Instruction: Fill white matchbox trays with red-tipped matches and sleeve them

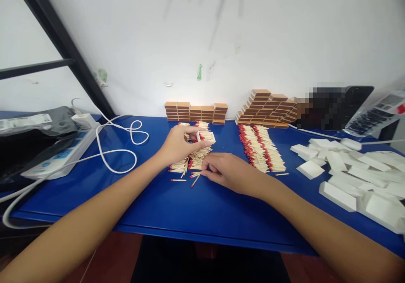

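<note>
Between the thumb and fingers of my left hand [179, 142] is a small white matchbox tray [206, 137], tilted, with red-headed matches in it. Beneath it lies a pile of matches [196, 158] on the blue table. My right hand [223, 171] is at the pile's near right edge, fingertips pinched on a few matches [196, 175] whose red heads point left and toward me. A single loose match [179, 180] lies just left of them. To the right, two rows of matches [261, 150] lie side by side, heads toward the left.
Brown matchbox sleeves stand stacked by the wall, a low stack [196, 113] and a taller one [267, 109]. White empty trays [343, 190] are heaped at right. A phone [359, 101] leans behind them. A power strip [65, 150] and looping white cable [118, 151] occupy the left.
</note>
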Available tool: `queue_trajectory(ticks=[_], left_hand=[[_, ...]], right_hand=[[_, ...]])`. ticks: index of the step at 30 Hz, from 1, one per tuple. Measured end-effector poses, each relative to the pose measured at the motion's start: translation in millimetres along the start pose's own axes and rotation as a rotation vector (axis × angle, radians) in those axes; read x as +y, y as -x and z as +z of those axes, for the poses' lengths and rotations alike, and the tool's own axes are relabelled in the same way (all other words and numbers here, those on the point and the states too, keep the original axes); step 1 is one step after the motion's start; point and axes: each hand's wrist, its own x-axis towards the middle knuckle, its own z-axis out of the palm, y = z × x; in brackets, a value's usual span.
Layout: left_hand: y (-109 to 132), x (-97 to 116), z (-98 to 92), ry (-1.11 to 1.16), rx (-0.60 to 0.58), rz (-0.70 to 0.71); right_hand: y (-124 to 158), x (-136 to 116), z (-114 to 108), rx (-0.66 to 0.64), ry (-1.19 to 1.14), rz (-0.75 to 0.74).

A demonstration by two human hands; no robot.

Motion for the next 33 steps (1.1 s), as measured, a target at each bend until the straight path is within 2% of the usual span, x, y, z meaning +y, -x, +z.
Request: queue_trajectory(ticks=[4, 7, 12, 17, 24, 30, 33], left_hand=[[0, -2, -0.4, -0.027, 0.009, 0.007], [-1, -5, -0.8, -0.093, 0.02, 0.057], [0, -6, -0.3, -0.206, 0.044, 0.15], [3, 1, 2.3, -0.053, -0.046, 0.087], [3, 2, 2.3, 0.053, -0.117, 0.086], [3, 2, 2.8, 0.103, -0.133, 0.047], [3, 4, 1.9, 0.114, -0.139, 0.043]], right_hand=[[2, -1, -6, -0.003, 0.027, -0.005], [4, 0, -18, 0.048, 0.035, -0.006], [5, 7, -38, 0.213, 0.012, 0.046], [3, 18, -42, 0.404, 0.122, 0.022], [3, 20, -36, 0.427, 0.243, -0.012], [2, 15, -38, 0.443, 0.171, 0.064], [2, 13, -38, 0.477, 0.125, 0.032]])
